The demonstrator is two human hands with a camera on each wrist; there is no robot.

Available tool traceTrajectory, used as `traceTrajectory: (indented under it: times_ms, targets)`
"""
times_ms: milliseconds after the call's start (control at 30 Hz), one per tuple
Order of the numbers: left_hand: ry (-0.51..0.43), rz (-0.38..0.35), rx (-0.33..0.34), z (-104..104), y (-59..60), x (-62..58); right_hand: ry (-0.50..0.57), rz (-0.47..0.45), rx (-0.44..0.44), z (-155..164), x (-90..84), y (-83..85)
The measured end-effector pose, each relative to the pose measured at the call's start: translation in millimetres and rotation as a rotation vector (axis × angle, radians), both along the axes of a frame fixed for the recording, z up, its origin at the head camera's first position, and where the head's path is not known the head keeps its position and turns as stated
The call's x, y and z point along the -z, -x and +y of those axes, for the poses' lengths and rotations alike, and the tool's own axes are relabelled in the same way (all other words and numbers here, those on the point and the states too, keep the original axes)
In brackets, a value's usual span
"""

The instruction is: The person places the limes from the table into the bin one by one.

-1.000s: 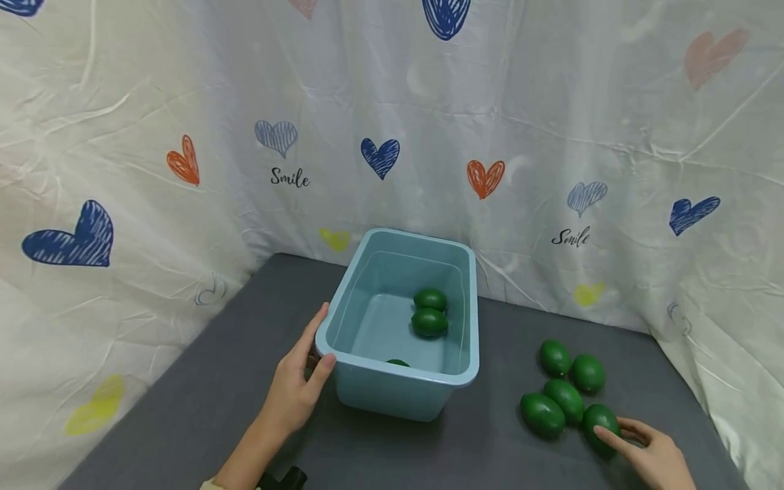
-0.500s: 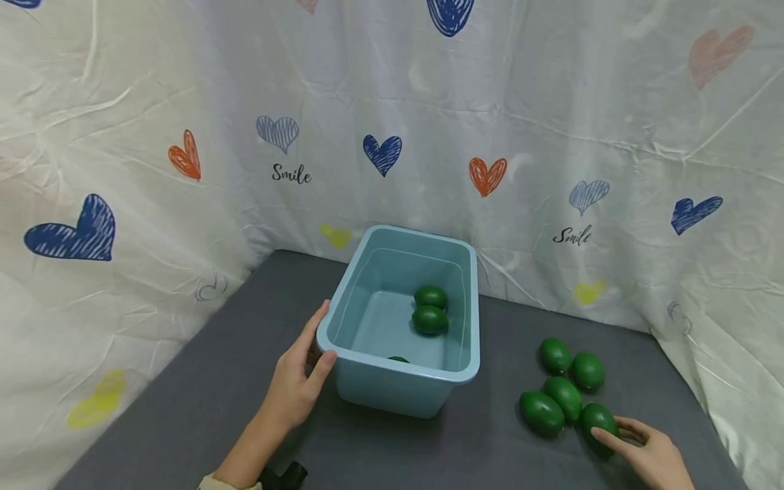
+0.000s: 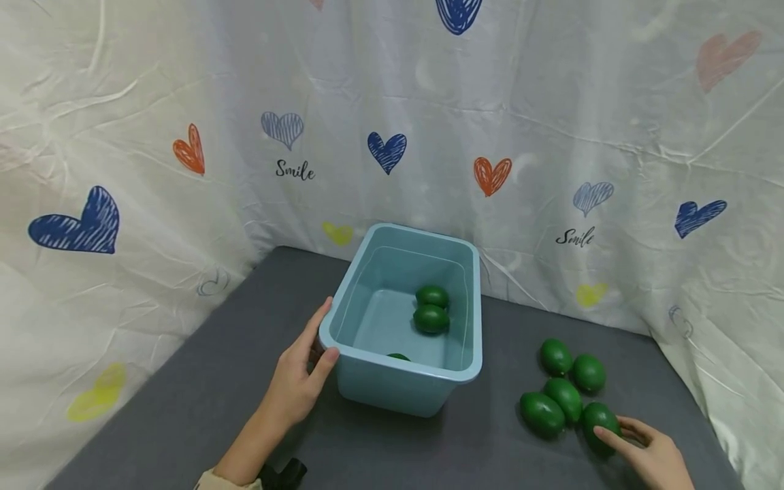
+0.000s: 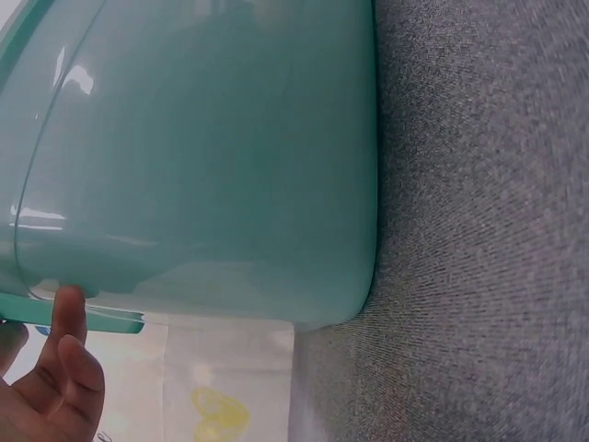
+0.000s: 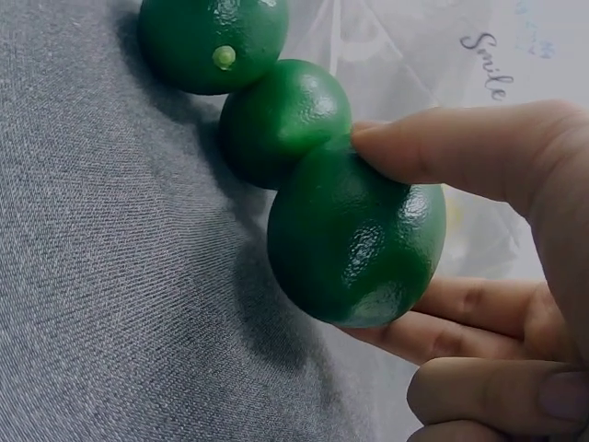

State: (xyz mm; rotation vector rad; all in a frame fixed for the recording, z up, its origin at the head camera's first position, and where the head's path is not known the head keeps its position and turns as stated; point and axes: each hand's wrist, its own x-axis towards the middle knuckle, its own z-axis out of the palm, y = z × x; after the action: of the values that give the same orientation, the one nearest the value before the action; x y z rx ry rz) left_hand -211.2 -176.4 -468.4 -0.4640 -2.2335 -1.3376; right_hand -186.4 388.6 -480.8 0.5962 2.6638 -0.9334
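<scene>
- I am seeing my right hand (image 3: 649, 454) curling round a glossy dark green lime-shaped fruit (image 3: 600, 423), thumb over the top and fingers (image 5: 479, 304) tucked beneath, with the fruit sitting on the grey felt-like table mat (image 3: 196, 388) at the near right.
- In the right wrist view that same fruit (image 5: 357, 232) is touching a second green fruit (image 5: 283, 120), and a third one with a pale stem nub (image 5: 212, 37) is lying just beyond it.
- From the head camera I am counting four other green fruits (image 3: 562, 381) clustered right beside the held one, all resting on the mat, well apart from the tub.
- I am looking at a light blue rectangular plastic tub (image 3: 471, 320) standing upright mid-table; two green fruits (image 3: 431, 307) are lying together on its floor toward the far end, touching, and the top of a third (image 3: 398, 356) is peeking over the near wall.
- My left hand (image 3: 299, 381) is resting against the tub's near left corner, thumb hooking onto the rim and fingers lying straight along the outer wall (image 4: 212, 166); I am seeing a fingertip (image 4: 68, 308) at the rim's underside in the left wrist view.
- A white crinkled cloth printed with hearts and the word "Smile" (image 3: 551, 136) is hanging behind and around the table.
</scene>
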Motion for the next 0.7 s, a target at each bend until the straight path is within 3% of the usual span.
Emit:
traceTrajectory:
  times_ms: [300,700]
  targets:
    - [0.004,0.000,-0.001,1,1.4,-2.7,0.023,0.047,0.041,-5,-6.0,2.0]
    - [0.004,-0.036,-0.003,3,1.0,-1.8,0.223,0.298,0.131,-45,-16.1,1.6]
